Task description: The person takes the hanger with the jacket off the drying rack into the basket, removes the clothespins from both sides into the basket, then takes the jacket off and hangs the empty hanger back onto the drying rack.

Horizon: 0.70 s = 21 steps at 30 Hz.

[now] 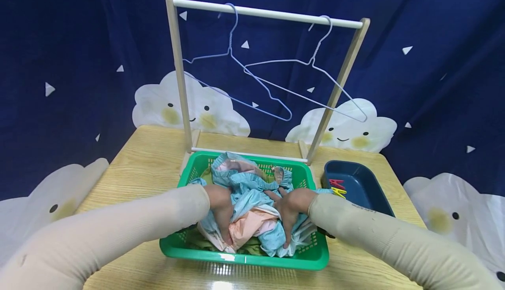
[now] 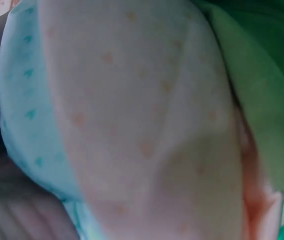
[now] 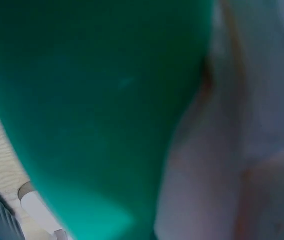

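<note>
A green plastic basket holds a heap of clothes. On top lies a crumpled light blue garment with peach and white cloth in its folds. My left hand grips the heap from the left, thumb pointing down and most fingers hidden in fabric. On the other side my right hand holds the light blue cloth, its thumb and fingers spread around a fold. In the left wrist view, pale spotted fabric bulges close to the palm. Olive green cloth shows beneath.
Behind the basket stands a rack with a white bar, bearing a blue hanger and a paler hanger. A dark blue tray with red clips and yellow clips sits right of the basket on the wooden table.
</note>
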Tool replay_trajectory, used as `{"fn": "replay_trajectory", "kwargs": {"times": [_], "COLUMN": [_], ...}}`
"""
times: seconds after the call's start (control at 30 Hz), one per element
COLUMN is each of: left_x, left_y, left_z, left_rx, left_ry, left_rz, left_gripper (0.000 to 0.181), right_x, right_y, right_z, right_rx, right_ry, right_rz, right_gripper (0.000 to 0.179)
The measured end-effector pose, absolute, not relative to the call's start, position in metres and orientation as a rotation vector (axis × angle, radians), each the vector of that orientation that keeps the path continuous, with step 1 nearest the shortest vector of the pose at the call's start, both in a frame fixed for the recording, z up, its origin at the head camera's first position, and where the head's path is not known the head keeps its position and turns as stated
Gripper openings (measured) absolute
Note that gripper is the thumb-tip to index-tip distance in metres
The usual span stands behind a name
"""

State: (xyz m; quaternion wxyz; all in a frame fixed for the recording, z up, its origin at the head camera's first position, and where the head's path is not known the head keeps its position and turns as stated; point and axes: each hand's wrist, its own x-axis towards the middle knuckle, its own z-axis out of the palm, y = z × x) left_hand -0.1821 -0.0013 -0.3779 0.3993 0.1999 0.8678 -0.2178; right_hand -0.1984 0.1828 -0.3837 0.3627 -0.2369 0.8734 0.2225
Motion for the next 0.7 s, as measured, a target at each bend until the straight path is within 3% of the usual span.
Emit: {"fn": "replay_trajectory", "kwargs": {"times": [0.7], "left_x": [-0.1900], "left_y": [0.0069], "left_z": [-0.3795], "left_rx": [0.340], "left_ry": [2.082], "left_rz": [-0.428], "left_gripper": [0.099], "right_x": [-0.2046], "right_y": [0.1795], "right_z": [-0.3839], "right_rx": [-0.555], "right_ry": [2.215], "right_rz": [0.572], "right_gripper": [0.117]}}
